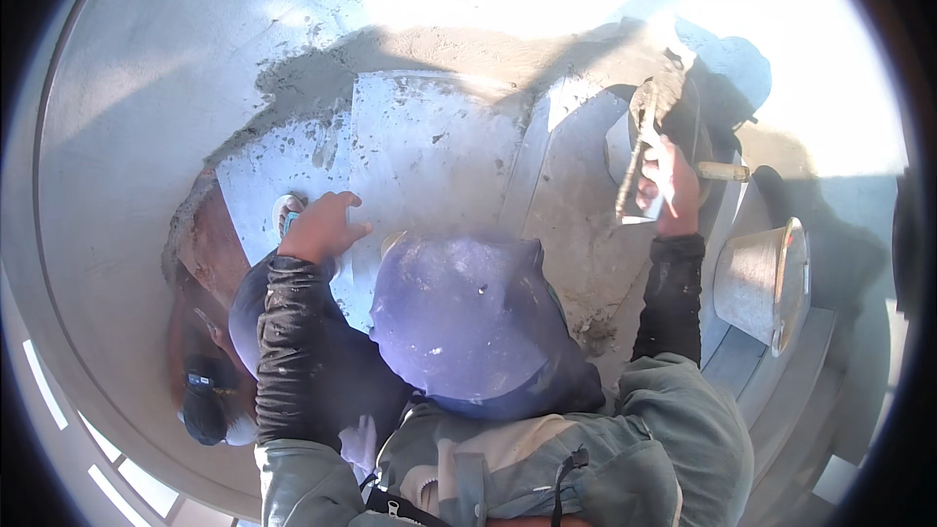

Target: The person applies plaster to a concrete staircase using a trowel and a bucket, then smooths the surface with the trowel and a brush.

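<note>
1. Head view: I see the person's right grip (669, 185) with its fingers curled closely around a mortar-caked tool (636, 151); glare makes its exact kind hard to tell.
2. That tool shows along the left side of the right grip, its narrow edge slanting from above the fingers down past them.
3. Just right of the right grip, a pale handle (723, 172) juts sideways; farther right and nearer the person, a whitish bucket (752, 278) has its rim turned rightward.
4. Well to the left, the left grip (327, 226) is loosely spread, holding nothing I can see.
5. Between the two grips, nearer the person, rises a purple-clad knee (459, 312).
6. Beyond both grips, grey mortar (420, 47) borders a pale panel (429, 137).
</note>
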The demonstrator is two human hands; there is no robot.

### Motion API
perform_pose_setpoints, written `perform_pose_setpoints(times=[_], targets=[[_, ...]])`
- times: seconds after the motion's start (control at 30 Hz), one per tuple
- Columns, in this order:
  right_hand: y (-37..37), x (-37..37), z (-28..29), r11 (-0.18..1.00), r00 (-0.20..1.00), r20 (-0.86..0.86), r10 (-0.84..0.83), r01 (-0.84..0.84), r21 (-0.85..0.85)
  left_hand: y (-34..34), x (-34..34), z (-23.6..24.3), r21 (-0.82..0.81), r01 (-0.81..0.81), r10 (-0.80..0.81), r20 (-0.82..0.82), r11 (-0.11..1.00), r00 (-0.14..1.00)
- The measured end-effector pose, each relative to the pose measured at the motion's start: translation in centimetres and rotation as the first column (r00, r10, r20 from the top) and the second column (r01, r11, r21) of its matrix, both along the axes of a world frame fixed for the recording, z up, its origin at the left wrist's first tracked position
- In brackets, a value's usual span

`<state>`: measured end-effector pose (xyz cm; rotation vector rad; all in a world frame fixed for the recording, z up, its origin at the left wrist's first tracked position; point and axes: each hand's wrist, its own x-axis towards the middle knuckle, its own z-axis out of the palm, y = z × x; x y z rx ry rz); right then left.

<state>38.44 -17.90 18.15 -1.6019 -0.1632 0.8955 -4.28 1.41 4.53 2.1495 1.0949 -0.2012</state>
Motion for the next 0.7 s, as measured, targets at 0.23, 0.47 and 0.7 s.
perform_pose_setpoints(times=[0.23, 0.47, 0.7], targets=[[-4.2, 0.9, -2.0, 0.988, 0.995, -0.1, 0.029, -0.013, 0.154, 0.0, 0.0, -0.5, -0.055, 0.006, -0.009, -0.052, 0.998, 0.999], [7.6, -8.2, -14.6, 0.98, 0.953, -0.291, -0.078, 0.126, 0.151, -0.3, 0.2, -0.8, -0.118, -0.019, 0.016, -0.027, 0.993, 0.999], [16.8, -4.3, -21.5, 0.818, 0.703, -0.643, -0.304, 0.539, 0.203, -0.3, 0.4, -0.9, -0.168, -0.016, 0.006, -0.061, 0.986, 0.998]])
